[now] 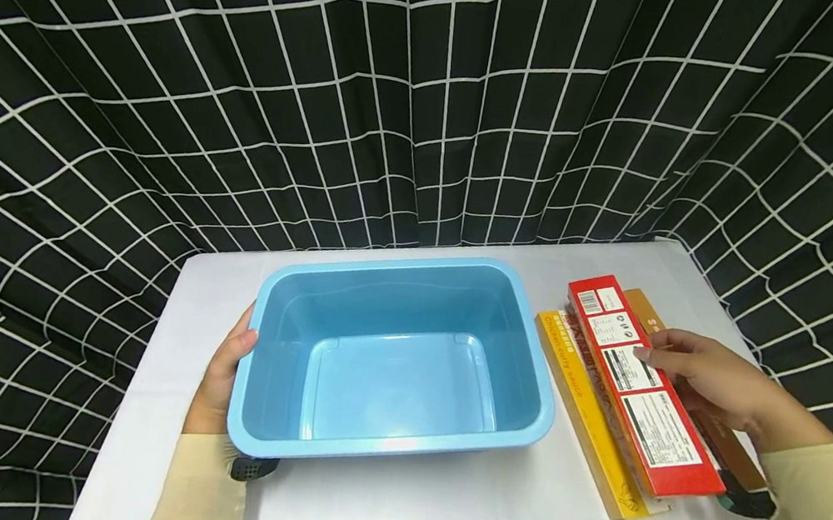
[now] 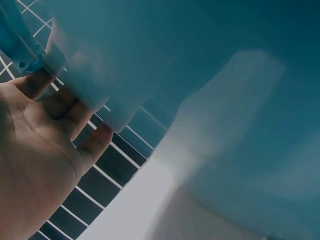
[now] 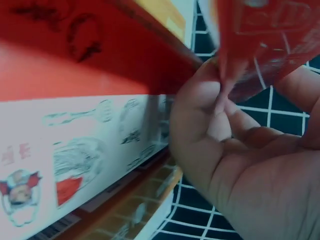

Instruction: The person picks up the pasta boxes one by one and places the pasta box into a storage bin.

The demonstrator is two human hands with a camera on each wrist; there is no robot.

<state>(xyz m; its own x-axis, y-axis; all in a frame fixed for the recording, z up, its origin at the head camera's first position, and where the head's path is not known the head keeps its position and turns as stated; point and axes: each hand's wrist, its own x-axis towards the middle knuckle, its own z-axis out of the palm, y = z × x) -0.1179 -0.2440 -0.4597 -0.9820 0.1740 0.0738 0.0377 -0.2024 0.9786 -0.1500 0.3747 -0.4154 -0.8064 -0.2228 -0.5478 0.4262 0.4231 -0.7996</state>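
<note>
A light blue plastic tub stands on the white table. At its left end my left hand grips the rim; in the left wrist view the fingers lie against the tub's outer wall. On the right, my right hand pinches a long red box with white label panels, the thumb on its printed face. This box lies over a yellow box marked "chicken curry sauce" and a brown box. The right wrist view shows curled fingers at a red edge.
A further brownish-red pack shows between the red and yellow boxes, mostly covered. Black cloth with a white grid hangs behind the table and along both sides. White tablecloth stretches in front of the tub.
</note>
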